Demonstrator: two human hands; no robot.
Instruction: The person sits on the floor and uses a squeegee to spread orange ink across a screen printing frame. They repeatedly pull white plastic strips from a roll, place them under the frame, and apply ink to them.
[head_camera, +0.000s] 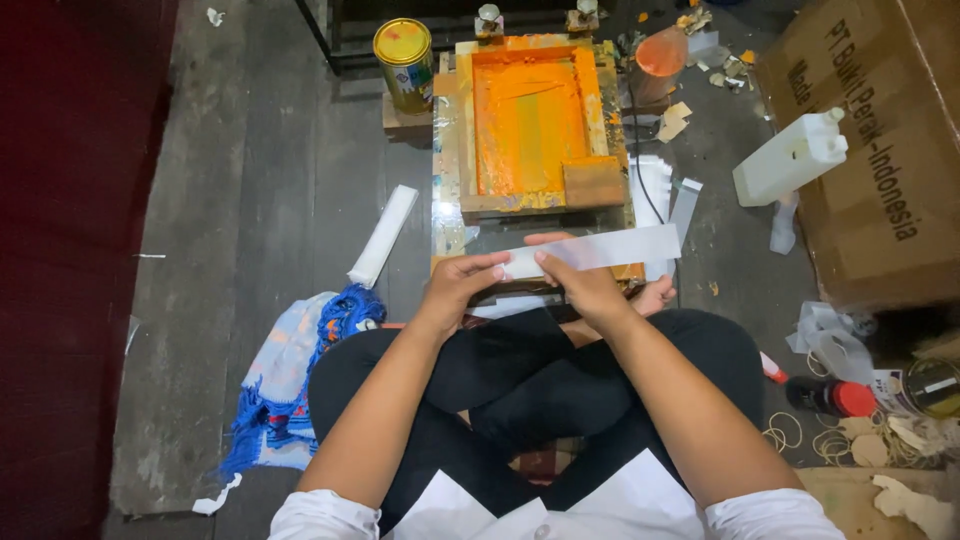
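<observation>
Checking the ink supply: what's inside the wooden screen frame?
The frame holds orange ink spread across its mesh, plus a brown squeegee block in the near right corner. Whatever lies beneath the mesh is covered.

One head cam only, looks steeply down from the seated person's head, close over lap at frame bottom, floor w/ orange-inked screen frame (530, 125) at top centre.

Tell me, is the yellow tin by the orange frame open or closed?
Closed. The yellow tin stands upright with its paint-smeared lid seated flat on top.
</observation>
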